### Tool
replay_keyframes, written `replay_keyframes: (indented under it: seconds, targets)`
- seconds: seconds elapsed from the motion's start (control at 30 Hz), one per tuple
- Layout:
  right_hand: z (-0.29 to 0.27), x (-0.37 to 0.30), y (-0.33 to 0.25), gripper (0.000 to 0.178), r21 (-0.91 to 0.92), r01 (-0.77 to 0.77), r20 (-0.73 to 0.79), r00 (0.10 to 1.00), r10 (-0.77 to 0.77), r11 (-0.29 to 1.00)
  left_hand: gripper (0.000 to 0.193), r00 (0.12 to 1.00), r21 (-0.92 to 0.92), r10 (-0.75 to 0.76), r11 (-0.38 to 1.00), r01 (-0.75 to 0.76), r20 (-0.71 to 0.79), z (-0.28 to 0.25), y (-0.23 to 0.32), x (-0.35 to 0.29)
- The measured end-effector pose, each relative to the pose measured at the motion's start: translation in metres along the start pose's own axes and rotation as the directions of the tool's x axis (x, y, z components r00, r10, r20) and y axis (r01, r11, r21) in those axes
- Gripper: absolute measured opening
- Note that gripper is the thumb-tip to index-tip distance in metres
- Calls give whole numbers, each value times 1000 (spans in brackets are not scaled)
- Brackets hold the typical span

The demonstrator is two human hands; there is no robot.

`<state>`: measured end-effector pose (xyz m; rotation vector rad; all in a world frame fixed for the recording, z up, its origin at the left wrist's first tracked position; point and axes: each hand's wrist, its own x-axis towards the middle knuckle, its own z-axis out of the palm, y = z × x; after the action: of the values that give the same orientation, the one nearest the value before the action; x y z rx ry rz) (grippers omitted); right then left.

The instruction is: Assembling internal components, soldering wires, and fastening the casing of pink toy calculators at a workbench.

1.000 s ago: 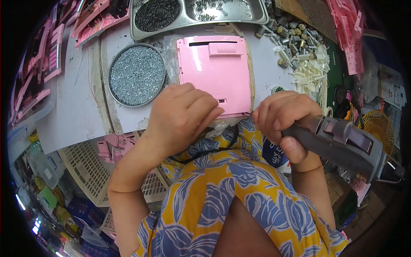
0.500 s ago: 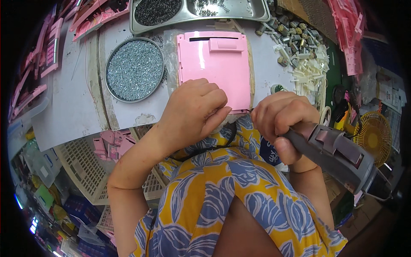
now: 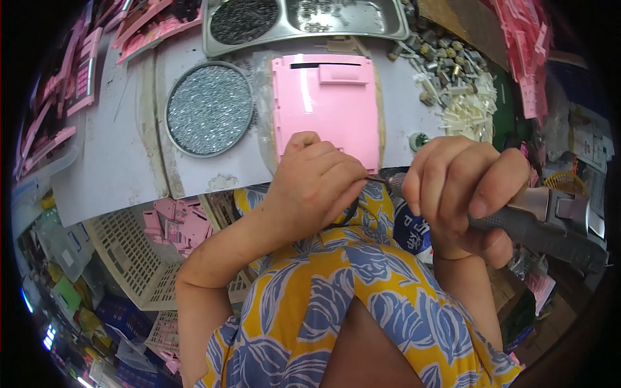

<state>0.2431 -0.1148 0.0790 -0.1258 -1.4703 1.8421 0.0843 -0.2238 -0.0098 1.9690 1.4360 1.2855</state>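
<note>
A pink plastic panel (image 3: 330, 110) with a dark slot and a raised block along its far end lies on the table. My left hand (image 3: 317, 181) rests on its near edge with fingers curled and thumb pressed to them; anything pinched there is hidden. My right hand (image 3: 462, 191) grips a grey electric screwdriver (image 3: 550, 236), held sideways. Its thin bit points left and meets the left fingertips at the panel's near right corner. Left of the panel stands a round metal dish (image 3: 250, 123) heaped with small silvery screws (image 3: 207, 110).
A steel tray (image 3: 284, 32) with dark screws sits at the back. Small motors (image 3: 446, 55) and white plastic parts (image 3: 466, 110) are piled at right. Pink parts (image 3: 524, 58) lie at both sides. A cream basket (image 3: 123, 258) stands below the table's left front edge.
My left hand has slid right and slightly nearer, toward the panel's corner. My right hand has shifted its hold on the screwdriver, and the bit now meets the left fingertips.
</note>
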Motion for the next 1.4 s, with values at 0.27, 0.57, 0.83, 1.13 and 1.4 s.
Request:
replay_keyframes:
  seconds: [0.27,0.57,0.83,1.13,1.4]
  targets:
    - [-4,6,8,31,-25,-29,-20,999,28,999,20,969,368,-124,909,197,-213,-52,-33,-2]
    - [-38,5,3,30,-188,16,-34,999,-23,982,15,920,630,-322,673,389,-224,-103,-80,-19]
    - [-53,15,39,25,-75,128,-24,991,-130,989,24,923,641,-341,671,373,-180,-108,-99,-22]
    - [-44,16,51,28,-263,0,-50,999,-14,965,13,940,649,-281,682,338,-194,-108,-80,-13]
    - [-46,39,7,28,-50,1,77,997,3,999,19,1000,282,-8,959,12,-16,-53,-19,15]
